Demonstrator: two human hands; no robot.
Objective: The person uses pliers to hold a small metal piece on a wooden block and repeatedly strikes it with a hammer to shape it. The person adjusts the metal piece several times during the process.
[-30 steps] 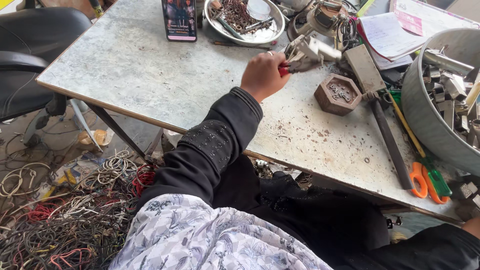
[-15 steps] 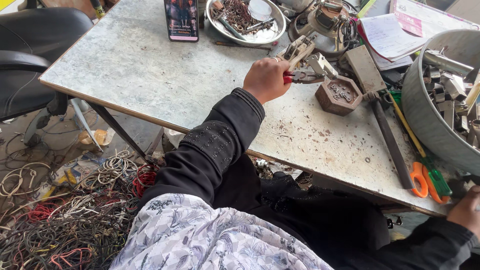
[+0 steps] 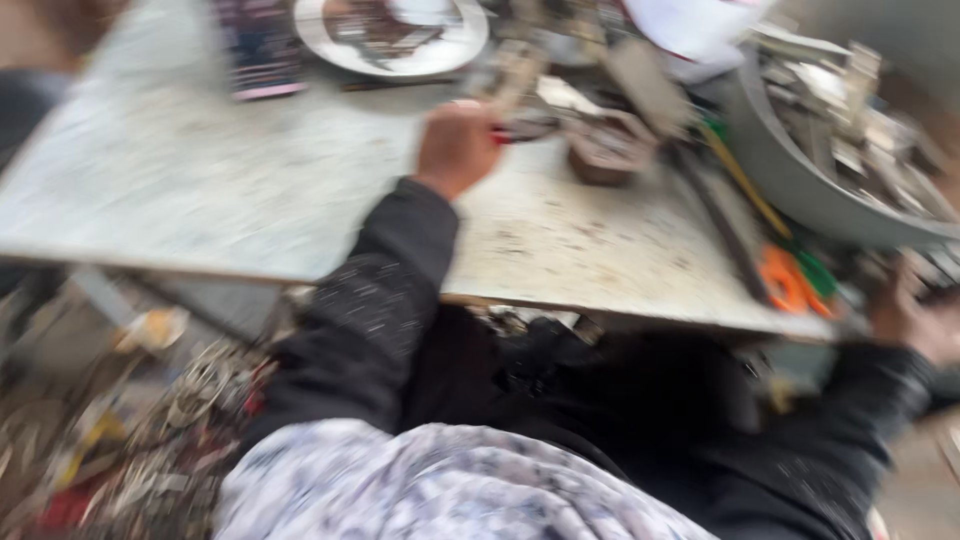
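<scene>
Left hand (image 3: 458, 147) clenched on red-handled tool (image 3: 512, 134) over table (image 3: 200, 200); brown box (image 3: 605, 150) just beside. Right hand (image 3: 915, 320) blurred, grip cannot tell, near grey basin (image 3: 800, 180), orange scissors (image 3: 785, 280).

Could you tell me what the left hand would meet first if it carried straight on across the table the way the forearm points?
The picture is blurred, so this is tentative: the left hand, closed on a red-handled tool, points up the table. First in that line seems to be the blurred metal part just above it.

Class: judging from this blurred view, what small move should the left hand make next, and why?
Probably set the red-handled tool onto the part beside the small brown dish. The left hand grips the tool just short of it, while the right hand sits at the table's edge.
</scene>
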